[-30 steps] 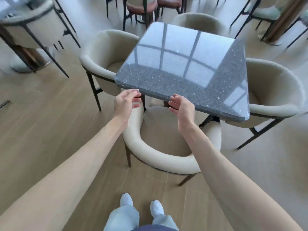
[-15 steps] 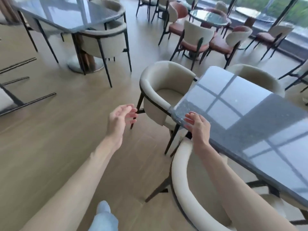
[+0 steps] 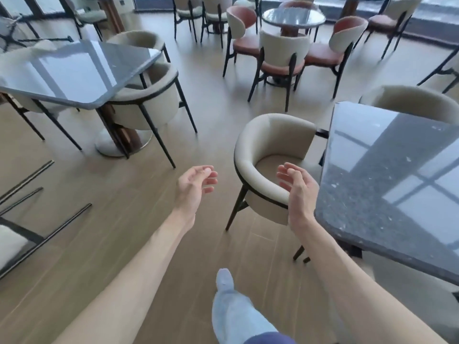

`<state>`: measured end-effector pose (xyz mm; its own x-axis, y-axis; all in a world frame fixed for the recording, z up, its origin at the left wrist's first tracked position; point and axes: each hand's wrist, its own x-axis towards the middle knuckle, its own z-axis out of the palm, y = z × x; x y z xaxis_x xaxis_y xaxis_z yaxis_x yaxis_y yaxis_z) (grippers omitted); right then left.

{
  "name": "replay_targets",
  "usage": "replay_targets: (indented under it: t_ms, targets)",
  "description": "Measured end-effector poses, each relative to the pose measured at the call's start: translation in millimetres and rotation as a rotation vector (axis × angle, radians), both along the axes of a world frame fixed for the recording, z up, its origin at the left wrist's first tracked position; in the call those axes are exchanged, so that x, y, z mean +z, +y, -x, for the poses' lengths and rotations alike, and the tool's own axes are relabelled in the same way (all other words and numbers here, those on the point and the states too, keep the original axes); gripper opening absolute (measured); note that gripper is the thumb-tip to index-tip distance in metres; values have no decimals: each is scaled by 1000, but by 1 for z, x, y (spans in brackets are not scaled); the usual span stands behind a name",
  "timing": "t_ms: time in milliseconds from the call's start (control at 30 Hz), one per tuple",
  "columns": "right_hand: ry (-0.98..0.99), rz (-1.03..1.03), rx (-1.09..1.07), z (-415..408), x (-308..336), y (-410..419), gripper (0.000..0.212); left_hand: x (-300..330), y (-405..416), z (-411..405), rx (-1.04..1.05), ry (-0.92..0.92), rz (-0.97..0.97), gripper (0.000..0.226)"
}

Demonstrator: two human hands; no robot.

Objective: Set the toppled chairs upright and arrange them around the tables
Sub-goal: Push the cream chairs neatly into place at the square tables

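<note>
Two bare hands reach forward at the centre of the head view, both empty, fingers loosely curled and released. The left hand (image 3: pixel 196 187) hangs over the wooden plank floor (image 3: pixel 139 194); the right hand (image 3: pixel 298 192) is beside the near corner of the dark speckled stone surface (image 3: pixel 387 189) at the right edge.

The toppled cream chair with thin black metal legs (image 3: pixel 27 227) lies on its side at the lower left of the frame, well apart from both hands. Its legs run long and slanted, pointing toward the upper right. It lies to the left of the fingers, so the left hand is nearer.

An upright cream tub chair (image 3: pixel 268 160) stands tucked against the stone surface, just beyond the right hand.

No brand, label or readable writing shows anywhere.
</note>
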<state>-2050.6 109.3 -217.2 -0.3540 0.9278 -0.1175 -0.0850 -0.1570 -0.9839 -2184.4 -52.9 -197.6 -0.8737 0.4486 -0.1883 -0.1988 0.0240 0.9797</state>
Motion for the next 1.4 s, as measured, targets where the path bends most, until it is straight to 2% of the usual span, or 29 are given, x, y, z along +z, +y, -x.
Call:
replay_targets:
  t_ms: [200, 367, 533, 667, 933, 1200, 1300, 1400]
  targets:
    - [71, 99, -150, 139, -31, 76, 23, -19, 87, 150, -69, 9, 73, 18]
    - [155, 201, -287, 232, -27, 144, 22, -9, 169, 257, -172, 31, 128, 19]
    - [167, 196, -433, 282, -25, 207, 22, -6, 265, 340, -312, 37, 132, 17]
    - [116, 197, -608, 311, -41, 255, 20, -20, 351, 391, -510, 42, 137, 16]
    - [73, 265, -1031, 374, -72, 318, 18, -56, 505, 458, -898, 11, 184, 16]
    - [98, 399, -1416, 402, -93, 326, 23, -85, 588, 460, -1262, 10, 342, 15]
    - [113, 466, -1513, 404, -111, 337, 24, -103, 614, 452, -1377, 34, 395, 12]
    - [114, 495, -1527, 405, -126, 349, 22, -119, 643, 445, -1404, 51, 413, 9]
